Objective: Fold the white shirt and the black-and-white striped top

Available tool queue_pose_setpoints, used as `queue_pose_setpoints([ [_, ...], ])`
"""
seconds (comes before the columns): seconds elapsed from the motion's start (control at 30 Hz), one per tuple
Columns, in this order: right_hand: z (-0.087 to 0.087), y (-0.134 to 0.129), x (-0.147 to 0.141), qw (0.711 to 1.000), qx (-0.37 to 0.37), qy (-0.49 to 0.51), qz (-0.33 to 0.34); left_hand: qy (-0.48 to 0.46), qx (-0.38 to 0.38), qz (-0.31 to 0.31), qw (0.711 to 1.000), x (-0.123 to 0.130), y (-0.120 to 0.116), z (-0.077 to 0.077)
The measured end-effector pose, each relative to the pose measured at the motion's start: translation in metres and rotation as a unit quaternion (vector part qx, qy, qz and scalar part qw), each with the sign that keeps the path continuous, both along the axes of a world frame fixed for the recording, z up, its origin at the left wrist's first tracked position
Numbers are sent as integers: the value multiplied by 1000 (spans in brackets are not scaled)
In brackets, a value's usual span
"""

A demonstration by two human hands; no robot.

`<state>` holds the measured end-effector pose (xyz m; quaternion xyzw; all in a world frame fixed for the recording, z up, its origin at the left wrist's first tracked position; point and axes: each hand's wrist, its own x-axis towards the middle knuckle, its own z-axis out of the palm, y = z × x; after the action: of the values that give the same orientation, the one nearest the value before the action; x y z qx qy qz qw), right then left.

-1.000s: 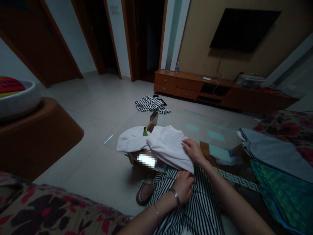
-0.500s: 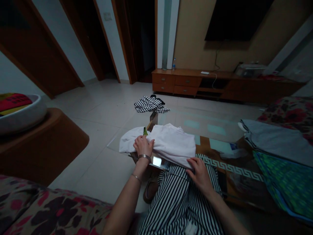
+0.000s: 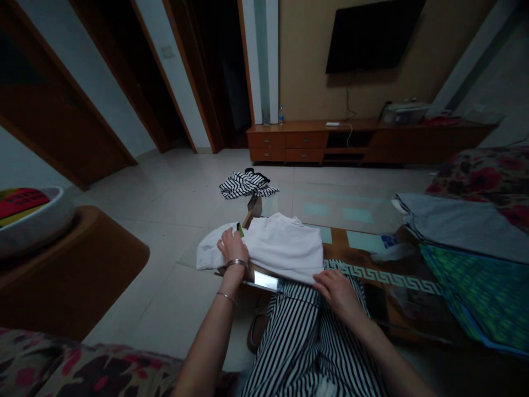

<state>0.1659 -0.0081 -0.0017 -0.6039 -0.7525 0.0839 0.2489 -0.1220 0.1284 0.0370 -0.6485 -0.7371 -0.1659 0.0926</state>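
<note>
White cloth [image 3: 285, 248] on the near part of the glass table [image 3: 351, 258], lying toward its left end. The left hand [image 3: 233, 248] rests on the cloth near the green patch [image 3: 240, 230], fingers slightly parted and bent; this contact probably steadies the left portion against the glass. The right hand [image 3: 336, 289] meets the near right corner, at the table's near edge, with thumb and forefinger narrowly spaced; a grip there would allow the edge to be straightened, but whether fabric is pinched between them cannot be told. The cloth lies mostly flat, presumably because the table supports it within easy reach of both hands. Striped trousers [image 3: 297, 325] cover the legs before the table's near edge. Toward the table's right end lie a grey cloth [image 3: 454, 220] and, nearer the person, a green-blue cloth [image 3: 479, 292], both spread fairly flat. A crumpled striped cloth [image 3: 243, 183] appears by the table's far left part; its exact support is unclear.
</note>
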Motion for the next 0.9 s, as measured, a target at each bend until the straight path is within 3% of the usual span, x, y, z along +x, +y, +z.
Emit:
queue_pose_setpoints([
  [0.1,20,37,-8,999,26,-18,-38,31,-26,-165,986,32,19,7],
  [0.17,25,68,-18,998,41,-31,-47,49,-82,-232,968,50,32,3],
  [0.27,13,103,-31,997,33,-49,-48,55,-157,-228,959,57,49,-12],
  [0.37,-16,115,-33,995,6,-57,-79,55,-168,-209,962,48,60,-23],
  [0.47,-40,116,-27,994,5,-64,-86,56,-164,-203,964,41,63,-26],
  [0.6,-51,108,-10,994,5,-83,-78,43,-181,-195,963,53,52,-28],
  [0.8,-67,61,63,984,1,-146,-106,5,-165,-204,965,117,2,-46],
  [0.9,-71,32,103,978,-13,-175,-116,-49,-160,-225,960,142,-21,-38],
])
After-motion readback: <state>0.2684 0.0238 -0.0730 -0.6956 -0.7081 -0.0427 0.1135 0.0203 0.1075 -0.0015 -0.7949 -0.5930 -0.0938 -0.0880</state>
